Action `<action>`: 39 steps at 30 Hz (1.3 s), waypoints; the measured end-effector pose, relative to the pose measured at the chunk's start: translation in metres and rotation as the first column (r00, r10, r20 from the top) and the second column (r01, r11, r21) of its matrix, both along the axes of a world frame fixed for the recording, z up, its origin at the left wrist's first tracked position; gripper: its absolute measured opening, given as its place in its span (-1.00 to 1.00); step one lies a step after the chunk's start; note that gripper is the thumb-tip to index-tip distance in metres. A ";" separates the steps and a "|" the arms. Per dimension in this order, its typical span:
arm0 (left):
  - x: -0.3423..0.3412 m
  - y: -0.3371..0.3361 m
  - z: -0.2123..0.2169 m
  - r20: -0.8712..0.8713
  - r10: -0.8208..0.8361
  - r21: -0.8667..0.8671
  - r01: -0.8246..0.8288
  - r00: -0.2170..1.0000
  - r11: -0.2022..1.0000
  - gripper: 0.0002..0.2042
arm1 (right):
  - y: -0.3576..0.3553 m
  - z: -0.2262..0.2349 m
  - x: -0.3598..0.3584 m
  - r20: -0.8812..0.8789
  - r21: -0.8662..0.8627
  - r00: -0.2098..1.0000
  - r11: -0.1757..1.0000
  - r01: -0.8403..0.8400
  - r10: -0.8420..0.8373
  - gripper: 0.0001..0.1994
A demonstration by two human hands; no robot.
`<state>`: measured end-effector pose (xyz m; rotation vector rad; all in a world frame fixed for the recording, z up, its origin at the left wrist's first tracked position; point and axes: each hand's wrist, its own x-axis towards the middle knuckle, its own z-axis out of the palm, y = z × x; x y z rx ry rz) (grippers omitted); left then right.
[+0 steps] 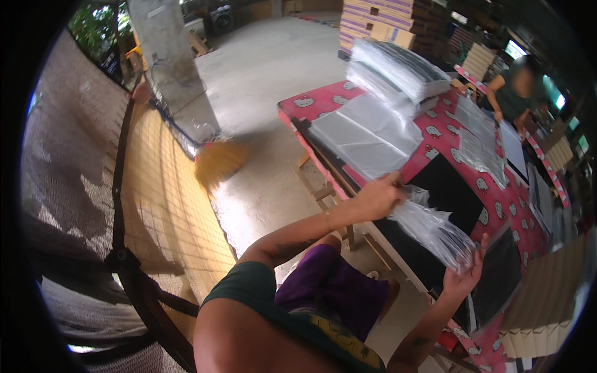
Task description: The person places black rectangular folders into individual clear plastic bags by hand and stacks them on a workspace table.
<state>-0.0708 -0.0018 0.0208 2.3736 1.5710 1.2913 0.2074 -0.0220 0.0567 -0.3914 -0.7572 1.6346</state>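
Both my hands hold a clear plastic bag (432, 227) stretched over the near edge of the table. My left hand (380, 196) grips its upper end. My right hand (465, 273) pinches its lower end, fingers curled against the film. Under the bag lies a black flat sheet (451, 186) on the pink patterned tablecloth (448, 133). Flat clear bags (367, 133) lie spread at the table's far left, next to a tall stack of bagged items (398, 68).
Another person (516, 87) works at the table's far side, with loose plastic (479, 140) in front of them. A broom (217, 160) lies on the concrete floor. A mesh hammock (93, 180) hangs at left. Stacked cartons (379, 18) stand at the back.
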 end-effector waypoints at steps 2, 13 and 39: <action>0.013 -0.007 0.040 -0.106 -0.278 0.045 0.284 0.955 0.958 -0.83 | 0.012 -0.008 0.032 0.254 0.174 0.944 0.950 -0.258 0.209 -0.61; -0.014 -0.017 0.081 -0.397 0.092 -0.030 -0.113 0.913 0.993 -0.73 | 0.004 0.043 0.069 0.677 0.485 -0.543 0.856 -0.179 -0.497 -0.55; -0.001 -0.072 0.077 0.968 -0.228 0.021 0.869 0.107 0.495 -0.72 | -0.026 -0.057 0.107 0.817 0.047 0.554 0.940 -0.337 0.158 -0.75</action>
